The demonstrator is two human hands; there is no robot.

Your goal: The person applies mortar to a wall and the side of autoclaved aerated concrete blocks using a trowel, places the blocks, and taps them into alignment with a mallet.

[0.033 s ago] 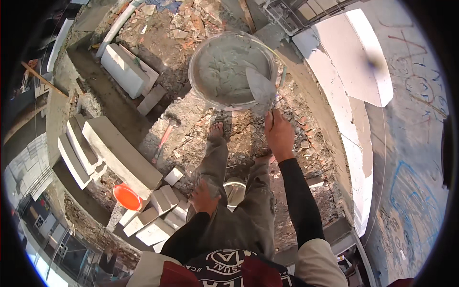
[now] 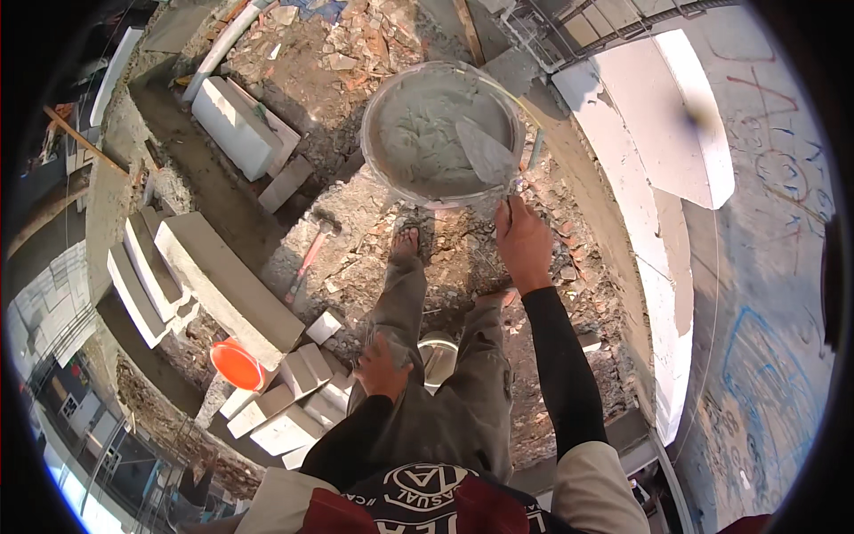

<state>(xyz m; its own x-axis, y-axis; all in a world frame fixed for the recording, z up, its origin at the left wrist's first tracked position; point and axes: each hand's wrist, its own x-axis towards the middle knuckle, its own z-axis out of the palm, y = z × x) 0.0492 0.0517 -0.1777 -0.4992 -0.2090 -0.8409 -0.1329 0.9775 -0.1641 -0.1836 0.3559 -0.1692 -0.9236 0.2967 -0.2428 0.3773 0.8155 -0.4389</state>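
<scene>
My right hand (image 2: 524, 242) is closed around the handle of a trowel (image 2: 486, 153). The flat blade lies over the right side of a round tub (image 2: 367, 151) filled with wet grey mortar (image 2: 425, 129), seemingly against the mortar's surface. Low on the left, my left hand (image 2: 382, 368) rests on my left thigh, fingers apart and holding nothing. Between my legs, a small round pail (image 2: 437, 359) is partly hidden by my trousers.
Pale blocks (image 2: 229, 283) lie in piles at the left, with an orange bucket (image 2: 237, 366) beside them. A hammer (image 2: 310, 258) with a red handle lies on the rubble. Along the right runs a low white block wall (image 2: 654, 249) next to a grey wall (image 2: 765, 294).
The trowel blade sits slightly farther into the tub, toward the left. The whole view has shifted a little. My left hand stays on the thigh.
</scene>
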